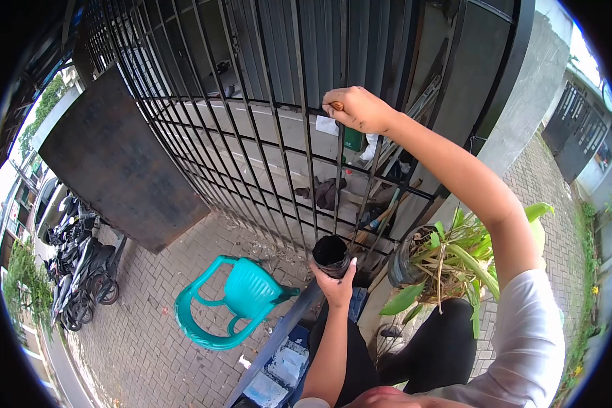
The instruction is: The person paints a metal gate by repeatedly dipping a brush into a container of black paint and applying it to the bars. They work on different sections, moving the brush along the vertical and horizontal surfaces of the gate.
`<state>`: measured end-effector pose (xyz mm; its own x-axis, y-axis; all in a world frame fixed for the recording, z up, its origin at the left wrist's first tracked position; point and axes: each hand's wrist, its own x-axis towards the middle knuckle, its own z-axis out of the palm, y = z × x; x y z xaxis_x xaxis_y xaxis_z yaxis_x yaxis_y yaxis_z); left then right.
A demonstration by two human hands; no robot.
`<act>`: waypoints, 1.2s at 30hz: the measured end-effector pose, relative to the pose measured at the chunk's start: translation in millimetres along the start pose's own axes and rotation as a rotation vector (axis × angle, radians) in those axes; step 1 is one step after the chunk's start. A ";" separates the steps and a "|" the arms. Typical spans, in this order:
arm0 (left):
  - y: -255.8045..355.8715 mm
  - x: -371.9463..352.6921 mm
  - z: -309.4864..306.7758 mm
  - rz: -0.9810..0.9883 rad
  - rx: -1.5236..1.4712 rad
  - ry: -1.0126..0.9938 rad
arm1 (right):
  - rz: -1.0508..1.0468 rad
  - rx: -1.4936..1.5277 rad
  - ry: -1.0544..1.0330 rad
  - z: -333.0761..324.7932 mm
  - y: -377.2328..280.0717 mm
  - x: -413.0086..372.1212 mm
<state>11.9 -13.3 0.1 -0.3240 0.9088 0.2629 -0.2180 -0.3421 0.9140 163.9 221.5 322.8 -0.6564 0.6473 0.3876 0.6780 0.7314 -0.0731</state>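
My left hand (334,284) has its grip round a dark cup (331,256), open end up, just beside the black barred gate (274,144). My right hand (358,109), raised at the bars, is clenched on a small brown thing (337,106), mostly hidden. The leafy potted plant (449,262) crowds my right side; a turquoise chair (246,289) stands to my left.

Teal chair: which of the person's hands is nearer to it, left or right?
Left. The left hand holds the dark container just to the right of the chair; the right hand is farther off, raised high by the black bars.
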 end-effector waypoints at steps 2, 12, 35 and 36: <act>-1.6 0.9 -1.2 0.039 0.065 -0.048 | -0.011 0.029 0.400 16.0 -16.4 -27.9; 2.6 0.2 -2.2 0.037 0.048 -0.011 | -0.075 -0.174 -0.052 126.1 -17.7 -157.0; 2.5 3.5 -2.5 0.030 0.030 -0.002 | -0.071 -0.406 -0.088 148.1 14.8 -126.5; 2.3 3.3 -2.3 0.029 0.031 -0.004 | -0.105 -0.378 -0.065 149.9 12.9 -126.9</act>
<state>8.2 -11.6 2.4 -0.3261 0.8996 0.2905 -0.1796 -0.3606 0.9152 206.4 181.0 134.9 -0.7398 0.5945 0.3151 0.6724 0.6712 0.3120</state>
